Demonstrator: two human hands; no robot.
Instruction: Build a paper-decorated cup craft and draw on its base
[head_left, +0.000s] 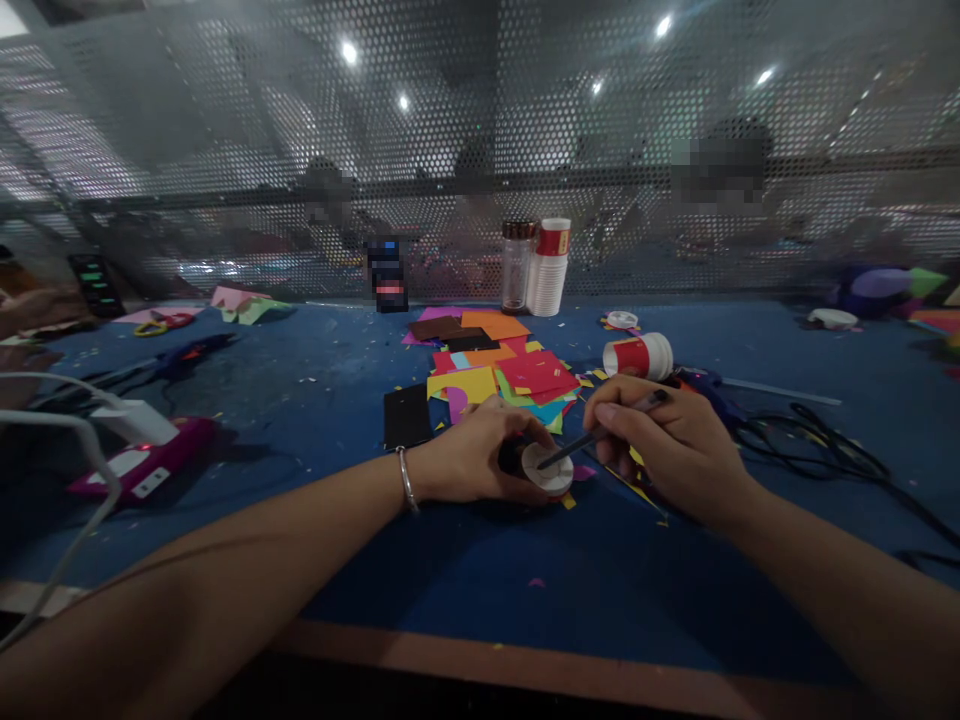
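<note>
Both forearms reach in from the near edge of the blue tabletop (465, 580), meeting at a small white disc (549, 468), the landmark for the rest. Far left of the disc, a white cable (45, 385) arcs over a white charger block (135, 420) lying on a magenta device (142, 470). Left and beyond the disc lie scissors with yellow and red handles (161, 323) and a dark glue gun (196, 350). Just left of the disc, the left hand (472, 455) (a thin metal bangle (406, 478) sits on its wrist) has its grip clenched around the dark piece that carries the disc, pinning it to the tabletop. A black card (407, 415) lies a little farther left. Directly behind the disc spreads a heap of coloured paper squares (502, 375), and well behind that stand a clear jar (517, 265) and a stack of paper cups (550, 270). Right of the disc, the right hand (675, 445) grasps a dark pen (600, 435) in a writing grip, its tip touching the disc's face. Behind that hand a red-and-white cup (639, 356) lies on its side; black cables (817, 440) trail off farther right.
</note>
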